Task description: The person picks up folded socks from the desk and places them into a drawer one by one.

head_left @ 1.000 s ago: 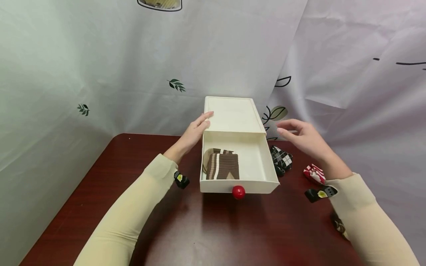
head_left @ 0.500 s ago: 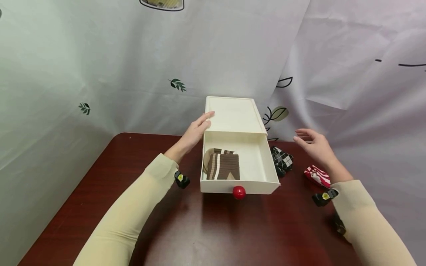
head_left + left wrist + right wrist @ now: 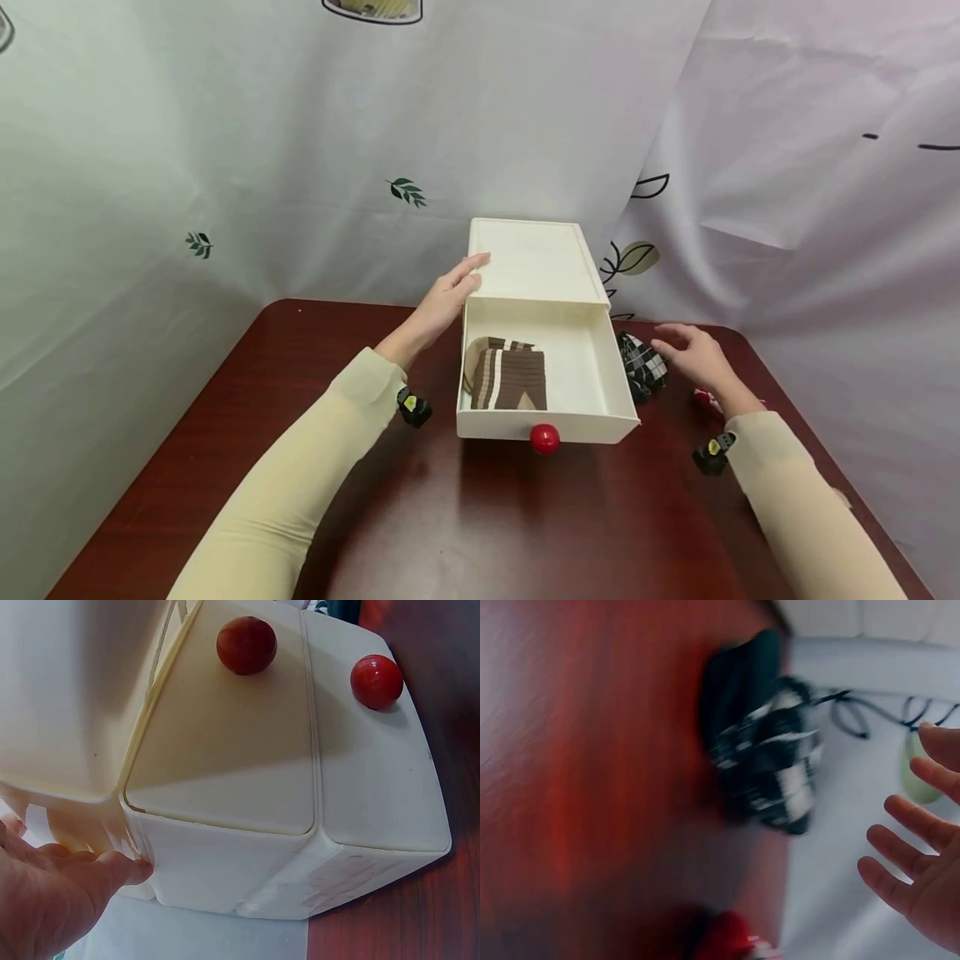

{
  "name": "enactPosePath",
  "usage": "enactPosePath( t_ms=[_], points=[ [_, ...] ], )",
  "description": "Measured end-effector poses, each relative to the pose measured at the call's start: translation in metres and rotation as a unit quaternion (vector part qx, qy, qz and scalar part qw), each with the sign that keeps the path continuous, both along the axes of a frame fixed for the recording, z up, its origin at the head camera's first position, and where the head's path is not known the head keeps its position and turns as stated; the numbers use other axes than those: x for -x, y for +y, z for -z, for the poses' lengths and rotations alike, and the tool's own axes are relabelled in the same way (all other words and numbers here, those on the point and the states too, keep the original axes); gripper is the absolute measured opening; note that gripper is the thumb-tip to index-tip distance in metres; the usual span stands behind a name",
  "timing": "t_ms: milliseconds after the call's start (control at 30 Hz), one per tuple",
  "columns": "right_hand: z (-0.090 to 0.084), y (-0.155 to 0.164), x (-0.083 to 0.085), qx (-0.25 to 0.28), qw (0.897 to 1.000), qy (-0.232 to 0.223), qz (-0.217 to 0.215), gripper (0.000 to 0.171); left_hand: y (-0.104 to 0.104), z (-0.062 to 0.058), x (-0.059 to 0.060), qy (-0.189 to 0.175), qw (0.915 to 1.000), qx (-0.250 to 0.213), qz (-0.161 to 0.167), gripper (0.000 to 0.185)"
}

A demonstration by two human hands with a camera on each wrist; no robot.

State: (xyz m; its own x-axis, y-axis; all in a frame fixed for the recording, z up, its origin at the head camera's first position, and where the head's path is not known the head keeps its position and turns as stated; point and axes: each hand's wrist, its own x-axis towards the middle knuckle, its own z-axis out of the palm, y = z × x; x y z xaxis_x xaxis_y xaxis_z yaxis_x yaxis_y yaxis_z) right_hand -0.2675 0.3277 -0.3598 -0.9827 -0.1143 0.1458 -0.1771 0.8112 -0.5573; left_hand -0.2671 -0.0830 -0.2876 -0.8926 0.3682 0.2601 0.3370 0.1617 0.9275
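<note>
My left hand [image 3: 442, 304] rests against the upper left side of a white drawer unit [image 3: 536, 258], fingertips on its top edge. The top drawer [image 3: 577, 362] is pulled out and has a red round knob [image 3: 545, 438]. Inside it, on the left, lies a folded brown striped sock [image 3: 513, 379]. My right hand [image 3: 697, 358] hovers to the right of the unit with relaxed, spread fingers and nothing in them. Nearest to it is a black-and-white argyle sock bundle [image 3: 643, 367] on the table.
Partly hidden behind the right wrist is a red-and-white bundle [image 3: 707, 404]. In the left wrist view, two lower drawers show, with an upper red knob [image 3: 247, 645] and a lower red knob [image 3: 376, 682]. A white patterned curtain [image 3: 300, 150] hangs behind the dark red table [image 3: 375, 517].
My right hand has moved from beside the unit's top, out to the right and then down toward the argyle sock bundle. The left hand keeps its place on the unit.
</note>
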Motion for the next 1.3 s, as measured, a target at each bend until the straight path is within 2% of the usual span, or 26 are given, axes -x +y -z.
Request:
enactPosePath(
  t_ms=[233, 500, 667, 767, 933, 1133, 1300],
  points=[
    [0.032, 0.011, 0.006, -0.022, 0.999, -0.025, -0.007, 0.047, 0.003, 0.0, -0.002, 0.001, 1.0, -0.006, 0.004, 0.045],
    [0.051, 0.002, 0.014, -0.032, 0.999, -0.029, 0.012, 0.052, 0.007, -0.001, -0.002, 0.005, 0.9999, -0.006, 0.01, 0.045],
    [0.057, -0.006, 0.017, -0.009, 0.999, -0.045, 0.029, 0.053, 0.007, -0.001, -0.002, 0.003, 1.0, -0.002, 0.007, 0.045],
    [0.06, -0.01, 0.019, 0.023, 0.997, -0.057, 0.034, 0.051, 0.006, -0.001, -0.002, 0.004, 1.0, -0.004, 0.007, 0.045],
    [0.064, -0.017, 0.023, 0.056, 0.998, -0.039, 0.01, 0.041, 0.005, 0.0, -0.003, 0.003, 1.0, -0.002, 0.002, 0.045],
    [0.067, -0.022, 0.022, 0.065, 0.998, -0.018, -0.005, 0.035, 0.002, 0.001, 0.0, 0.003, 1.0, -0.004, 0.001, 0.045],
    [0.068, -0.023, 0.021, 0.074, 0.997, 0.027, -0.013, 0.033, 0.001, 0.002, 0.003, 0.009, 0.9999, -0.008, -0.001, 0.045]
  ],
)
